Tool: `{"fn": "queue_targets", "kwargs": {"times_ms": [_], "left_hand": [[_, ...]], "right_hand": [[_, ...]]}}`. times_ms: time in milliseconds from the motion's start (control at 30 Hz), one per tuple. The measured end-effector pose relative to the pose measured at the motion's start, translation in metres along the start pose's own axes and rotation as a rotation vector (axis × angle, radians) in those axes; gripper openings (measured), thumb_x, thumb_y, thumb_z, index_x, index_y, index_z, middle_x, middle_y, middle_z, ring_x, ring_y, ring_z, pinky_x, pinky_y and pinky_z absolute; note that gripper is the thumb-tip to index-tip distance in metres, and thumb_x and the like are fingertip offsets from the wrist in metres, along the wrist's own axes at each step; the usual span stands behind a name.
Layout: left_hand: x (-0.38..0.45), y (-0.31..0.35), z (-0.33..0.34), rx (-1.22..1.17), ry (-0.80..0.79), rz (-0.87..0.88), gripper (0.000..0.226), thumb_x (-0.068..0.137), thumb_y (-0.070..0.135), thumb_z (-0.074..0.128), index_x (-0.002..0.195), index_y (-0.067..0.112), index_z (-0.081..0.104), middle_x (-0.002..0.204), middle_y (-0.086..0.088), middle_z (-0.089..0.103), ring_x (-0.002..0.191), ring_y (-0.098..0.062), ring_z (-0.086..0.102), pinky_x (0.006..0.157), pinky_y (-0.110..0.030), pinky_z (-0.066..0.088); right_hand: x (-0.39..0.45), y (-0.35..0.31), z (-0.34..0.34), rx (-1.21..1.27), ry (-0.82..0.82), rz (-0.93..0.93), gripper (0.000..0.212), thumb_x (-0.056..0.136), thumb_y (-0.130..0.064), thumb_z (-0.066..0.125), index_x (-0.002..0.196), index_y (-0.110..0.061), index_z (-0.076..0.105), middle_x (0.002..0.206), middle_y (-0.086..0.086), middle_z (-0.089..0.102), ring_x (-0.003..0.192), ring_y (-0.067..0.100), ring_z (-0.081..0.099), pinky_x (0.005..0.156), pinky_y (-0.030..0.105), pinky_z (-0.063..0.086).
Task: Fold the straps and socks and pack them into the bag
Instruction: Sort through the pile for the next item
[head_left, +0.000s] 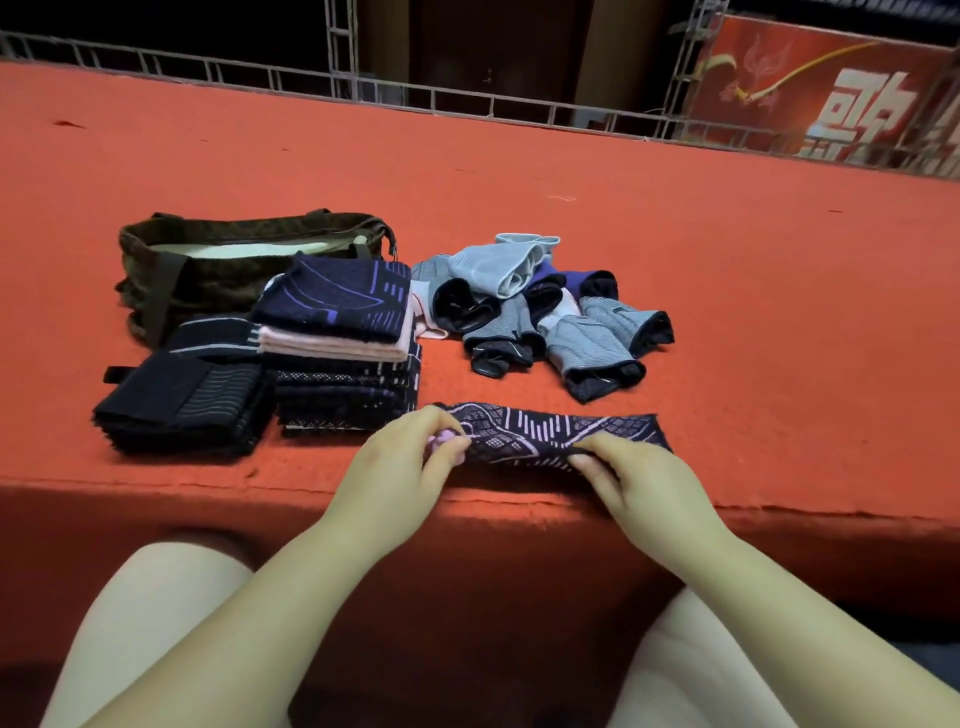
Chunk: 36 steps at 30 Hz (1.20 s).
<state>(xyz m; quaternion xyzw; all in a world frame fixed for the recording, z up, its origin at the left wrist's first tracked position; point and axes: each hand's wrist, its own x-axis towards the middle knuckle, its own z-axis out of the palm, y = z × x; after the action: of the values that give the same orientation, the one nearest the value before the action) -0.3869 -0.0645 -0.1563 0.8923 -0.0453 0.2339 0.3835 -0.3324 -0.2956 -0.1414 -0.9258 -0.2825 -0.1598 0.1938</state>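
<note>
Here the left hand (410, 457) and right hand (623, 467) each pinched the patterned sock (550, 434) lying at the red table's (675, 249) near edge, fingers covering its left end; the olive bag's (208, 270) front sat hidden behind folded stacks (332, 353).

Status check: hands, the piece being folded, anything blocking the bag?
Left hand and right hand pinch patterned sock, flat at table edge. Bag open, behind two folded stacks. Unfolded pile waiting.
</note>
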Motion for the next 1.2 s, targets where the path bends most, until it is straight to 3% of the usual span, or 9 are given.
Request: {"fn": "queue_targets", "kwargs": {"times_ms": [167, 333, 433, 533, 600, 733, 867, 1067, 1200], "left_hand": [[0.006, 0.024, -0.004, -0.031, 0.066, 0.129, 0.024, 0.09, 0.037, 0.046, 0.105, 0.023, 0.059, 0.099, 0.014, 0.06, 0.097, -0.002, 0.055, 0.089, -0.01, 0.037], [0.005, 0.032, -0.014, -0.06, 0.077, 0.19, 0.021, 0.076, 0.043, 0.064, 0.087, 0.026, 0.059, 0.085, 0.014, 0.057, 0.084, 0.004, 0.052, 0.079, -0.004, 0.035], [0.002, 0.037, -0.028, -0.247, 0.077, 0.08, 0.012, 0.073, 0.034, 0.069, 0.076, 0.031, 0.058, 0.081, 0.011, 0.06, 0.075, 0.004, 0.054, 0.074, -0.007, 0.039], [-0.001, 0.041, -0.04, -0.467, 0.047, -0.02, 0.02, 0.071, 0.04, 0.073, 0.075, 0.024, 0.06, 0.069, 0.008, 0.058, 0.067, -0.001, 0.052, 0.067, -0.011, 0.041], [-0.001, 0.04, -0.044, -0.595, 0.082, -0.067, 0.021, 0.072, 0.028, 0.08, 0.075, 0.021, 0.061, 0.066, 0.014, 0.061, 0.064, 0.003, 0.054, 0.064, -0.009, 0.042], [0.0, 0.035, -0.047, -0.751, 0.12, -0.192, 0.013, 0.083, -0.001, 0.065, 0.081, 0.011, 0.06, 0.062, 0.009, 0.066, 0.058, 0.003, 0.059, 0.054, -0.011, 0.047], [-0.002, 0.034, -0.048, -0.816, 0.116, -0.27, 0.012, 0.087, 0.001, 0.057, 0.077, 0.009, 0.054, 0.061, 0.005, 0.067, 0.059, -0.001, 0.063, 0.054, -0.013, 0.049], [-0.001, 0.025, -0.045, -0.814, 0.167, -0.361, 0.012, 0.093, 0.017, 0.051, 0.082, 0.013, 0.049, 0.067, 0.0, 0.068, 0.059, -0.007, 0.062, 0.055, -0.019, 0.051], [0.0, 0.014, -0.044, -0.759, 0.24, -0.382, 0.01, 0.095, 0.013, 0.052, 0.099, 0.021, 0.057, 0.073, -0.002, 0.067, 0.065, -0.011, 0.062, 0.062, -0.025, 0.05]], "right_hand": [[0.013, -0.018, -0.029, 0.057, 0.076, -0.081, 0.036, 0.089, -0.05, 0.04, 0.092, -0.022, 0.063, 0.075, -0.002, 0.067, 0.073, 0.024, 0.061, 0.059, 0.033, 0.042], [0.02, -0.026, -0.06, 0.182, 0.049, -0.076, 0.024, 0.093, -0.044, 0.049, 0.091, -0.025, 0.063, 0.069, -0.009, 0.062, 0.069, 0.011, 0.055, 0.063, 0.033, 0.04], [0.022, -0.019, -0.072, 0.135, -0.067, -0.066, 0.013, 0.092, -0.041, 0.05, 0.081, -0.035, 0.056, 0.061, -0.014, 0.057, 0.065, 0.007, 0.052, 0.061, 0.03, 0.039], [0.021, -0.012, -0.077, 0.151, -0.134, -0.03, 0.016, 0.091, -0.04, 0.05, 0.076, -0.037, 0.054, 0.065, -0.013, 0.061, 0.066, 0.003, 0.055, 0.064, 0.029, 0.042], [0.021, -0.007, -0.079, 0.153, -0.15, -0.005, 0.019, 0.091, -0.041, 0.049, 0.078, -0.032, 0.058, 0.07, -0.007, 0.063, 0.068, 0.007, 0.057, 0.067, 0.034, 0.045], [0.021, -0.003, -0.082, 0.225, -0.119, 0.017, 0.033, 0.085, -0.051, 0.042, 0.078, -0.025, 0.061, 0.071, -0.005, 0.064, 0.072, 0.007, 0.058, 0.069, 0.03, 0.043], [0.022, -0.003, -0.082, 0.266, -0.147, 0.034, 0.039, 0.077, -0.059, 0.042, 0.075, -0.025, 0.062, 0.068, -0.006, 0.065, 0.065, 0.007, 0.058, 0.066, 0.03, 0.043], [0.021, 0.002, -0.083, 0.259, -0.326, 0.041, 0.045, 0.059, -0.062, 0.066, 0.07, -0.02, 0.06, 0.062, -0.006, 0.057, 0.055, 0.002, 0.046, 0.055, 0.025, 0.037], [0.024, 0.015, -0.084, 0.221, -0.435, 0.133, 0.028, 0.075, -0.044, 0.072, 0.067, -0.019, 0.062, 0.057, -0.006, 0.055, 0.052, 0.002, 0.044, 0.052, 0.02, 0.033]]}}
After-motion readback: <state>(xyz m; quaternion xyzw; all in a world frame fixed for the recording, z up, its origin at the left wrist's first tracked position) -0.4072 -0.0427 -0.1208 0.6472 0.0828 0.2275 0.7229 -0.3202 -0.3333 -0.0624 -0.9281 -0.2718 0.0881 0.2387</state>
